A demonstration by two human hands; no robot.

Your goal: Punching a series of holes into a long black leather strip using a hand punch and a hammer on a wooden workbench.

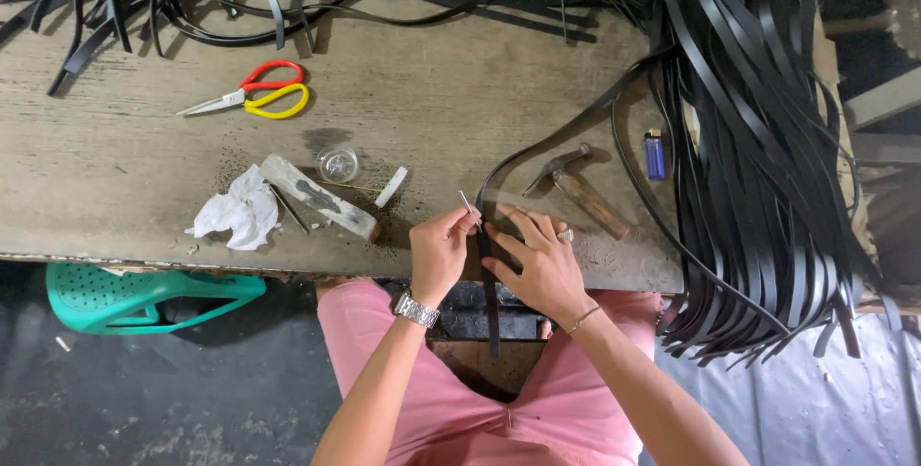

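Observation:
At the near edge of the worn wooden table [115, 178], my left hand [439, 253] pinches a small thin metal tool [467, 203] that points up and away. My right hand [537, 257] lies flat, fingers spread, pressing down a black strap [491, 303]. The strap hangs over the table edge toward my lap and curves away to the right across the tabletop. The metal tool's tip sits just beside the strap, next to my right fingertips.
A hammer [576, 190] lies just beyond my right hand. A blue lighter [653, 153], red-and-yellow scissors [251, 94], a small clear dish [337, 162], a wooden block [318, 197] and crumpled white cloth [236, 213] lie around. Black straps [758, 159] pile right and behind. A green stool [144, 295] stands left below.

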